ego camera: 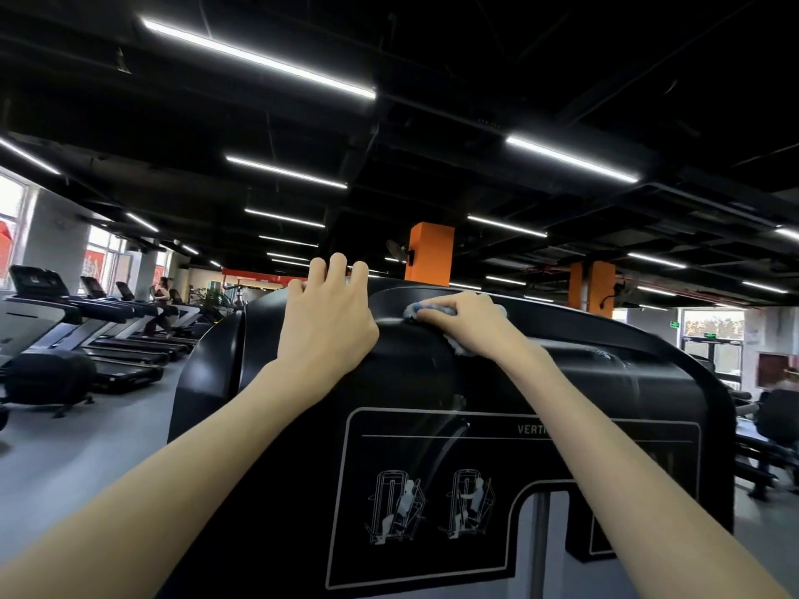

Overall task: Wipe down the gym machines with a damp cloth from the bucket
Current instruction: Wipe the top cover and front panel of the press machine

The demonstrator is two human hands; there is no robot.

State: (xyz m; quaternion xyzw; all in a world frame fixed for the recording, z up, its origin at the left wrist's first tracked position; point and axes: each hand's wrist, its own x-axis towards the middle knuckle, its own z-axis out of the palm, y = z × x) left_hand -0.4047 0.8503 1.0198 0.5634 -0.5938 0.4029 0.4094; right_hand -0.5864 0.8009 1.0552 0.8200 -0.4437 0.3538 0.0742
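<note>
Both on black machine [605, 382]: left hand [328, 315] hooks top edge, right hand [469, 326] grips crumpled bluish cloth [414, 308].

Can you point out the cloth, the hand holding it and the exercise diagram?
cloth [414, 309]: head view, blue edge past the fingertips.
right hand [469, 326]: head view, back of the hand.
exercise diagram [397, 508]: head view, left seated figure.

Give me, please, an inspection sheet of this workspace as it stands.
Surface: black machine shroud, streaked; exercise placard on its front.
Job's things: blue cloth on the shroud's top; bucket not in view.
Clutter: nothing seen.
Grips: left hand hooks the shroud's top edge; right hand holds the cloth against it.
Cables: nothing seen.
Surroundings: treadmills at left, orange pillar, ceiling strip lights.
</note>
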